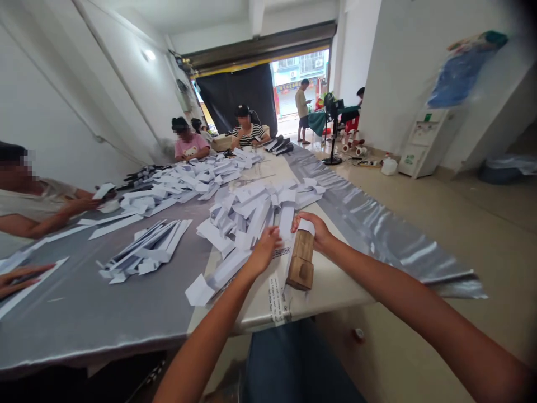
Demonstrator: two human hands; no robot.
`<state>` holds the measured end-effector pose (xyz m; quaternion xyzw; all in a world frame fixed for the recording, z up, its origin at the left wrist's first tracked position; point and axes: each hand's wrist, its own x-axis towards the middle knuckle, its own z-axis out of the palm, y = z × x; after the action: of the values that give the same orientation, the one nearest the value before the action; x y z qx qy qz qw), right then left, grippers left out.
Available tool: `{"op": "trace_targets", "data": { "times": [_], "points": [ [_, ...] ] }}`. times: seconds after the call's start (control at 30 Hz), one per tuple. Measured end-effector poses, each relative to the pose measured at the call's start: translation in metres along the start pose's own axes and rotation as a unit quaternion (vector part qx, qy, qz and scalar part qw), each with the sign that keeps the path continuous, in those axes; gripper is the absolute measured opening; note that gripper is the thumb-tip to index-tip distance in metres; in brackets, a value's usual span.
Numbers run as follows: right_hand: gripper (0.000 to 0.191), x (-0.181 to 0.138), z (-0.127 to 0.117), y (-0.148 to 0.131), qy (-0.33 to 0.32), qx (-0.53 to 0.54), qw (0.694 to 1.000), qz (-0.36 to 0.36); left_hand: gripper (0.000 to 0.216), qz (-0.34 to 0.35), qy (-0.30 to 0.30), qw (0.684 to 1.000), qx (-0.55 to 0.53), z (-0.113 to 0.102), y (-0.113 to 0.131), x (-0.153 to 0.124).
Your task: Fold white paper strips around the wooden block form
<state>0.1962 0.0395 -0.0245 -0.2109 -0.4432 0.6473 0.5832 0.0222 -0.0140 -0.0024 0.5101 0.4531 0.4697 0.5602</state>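
Observation:
A wooden block (pixel 301 261) stands on the table's near edge. My right hand (pixel 315 229) curls over the block's far end, fingers closed on a small white folded paper piece (pixel 306 226) there. My left hand (pixel 265 248) reaches into the heap of white folded paper pieces (pixel 251 212) just left of the block; its fingers are bent down onto a piece, and I cannot tell whether they grip it. A printed paper strip (pixel 277 296) lies on the table below my left hand.
A long table under grey shiny cloth (pixel 104 302) holds more paper heaps (pixel 146 249). A person's arms (pixel 50 215) work at the left; other people (pixel 247 131) sit at the far end. A fan (pixel 331 126) and water dispenser (pixel 422 143) stand on the floor at right.

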Motion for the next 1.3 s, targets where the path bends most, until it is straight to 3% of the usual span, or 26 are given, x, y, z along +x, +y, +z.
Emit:
{"op": "trace_targets", "data": {
  "times": [0.07,0.17,0.23,0.33,0.47,0.63,0.9,1.0,1.13,1.3],
  "points": [
    [0.024,0.001,-0.001,-0.007,0.021,-0.005,0.999,-0.045,0.04,-0.082,-0.089,0.992,-0.022,0.015,0.0,0.009],
    [0.024,0.002,-0.003,-0.014,0.045,-0.019,0.994,-0.093,0.058,-0.229,-0.262,0.93,-0.115,0.035,-0.001,0.023],
    [0.024,0.002,-0.005,-0.015,0.043,-0.036,0.994,-0.098,0.06,-0.275,-0.304,0.894,-0.182,0.042,-0.005,0.031],
    [0.023,0.003,-0.007,-0.014,0.03,-0.07,0.995,-0.07,0.061,-0.276,-0.287,0.883,-0.248,0.045,-0.018,0.036],
    [0.028,0.004,-0.008,-0.011,0.005,-0.137,0.991,0.005,0.066,-0.248,-0.237,0.897,-0.279,0.044,-0.035,0.032],
    [0.031,0.003,-0.008,-0.01,-0.024,-0.133,0.988,0.07,0.068,-0.252,-0.197,0.906,-0.278,0.047,-0.042,0.028],
    [0.025,0.002,-0.008,-0.009,-0.024,-0.128,0.99,0.061,0.063,-0.234,-0.168,0.928,-0.236,0.053,-0.043,0.026],
    [0.033,0.0,-0.005,-0.009,-0.045,-0.091,0.992,0.069,0.062,-0.223,-0.215,0.914,-0.262,0.051,-0.043,0.027],
    [0.056,0.0,-0.002,-0.008,-0.045,-0.052,0.995,0.076,0.053,-0.234,-0.319,0.858,-0.328,0.048,-0.046,0.03],
    [0.066,0.002,-0.003,-0.007,-0.002,-0.105,0.99,0.096,0.057,-0.2,-0.312,0.868,-0.329,0.051,-0.056,0.032]
  ]
}}
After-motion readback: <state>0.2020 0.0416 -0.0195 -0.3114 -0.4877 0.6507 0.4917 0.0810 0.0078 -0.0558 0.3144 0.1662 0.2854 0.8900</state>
